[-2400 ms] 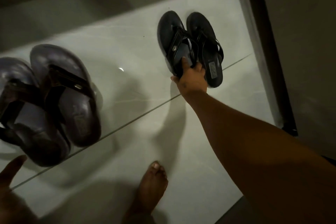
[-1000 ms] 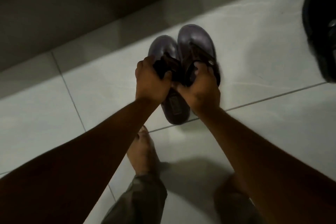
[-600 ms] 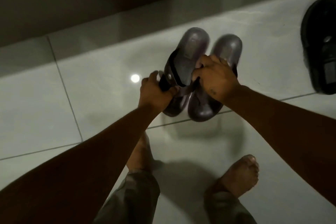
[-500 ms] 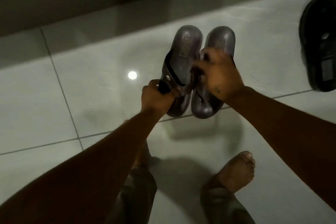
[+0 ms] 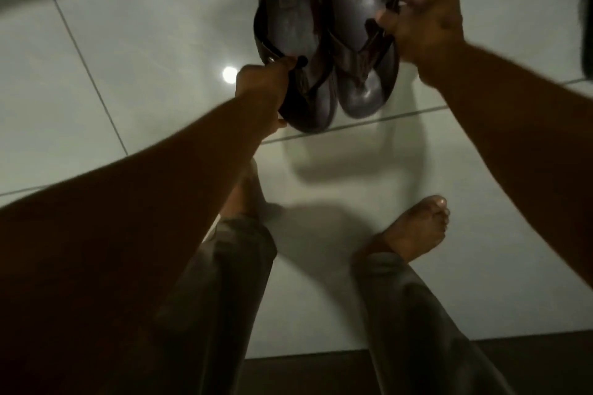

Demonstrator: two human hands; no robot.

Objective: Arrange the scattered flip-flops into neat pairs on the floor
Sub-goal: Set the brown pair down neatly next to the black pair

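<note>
**Both hands on a pair of flip-flops**

The left hand (image 5: 261,86) grips the strap of the left flip-flop (image 5: 293,42); the right hand (image 5: 423,22) pinches the strap of the right flip-flop (image 5: 359,42). The two lie side by side, touching, between the hands, toes toward the person, over the pale tiled floor (image 5: 144,58). Whether the soles rest on the tiles cannot be told. Two bare feet (image 5: 417,228) stand below the hands.
</note>
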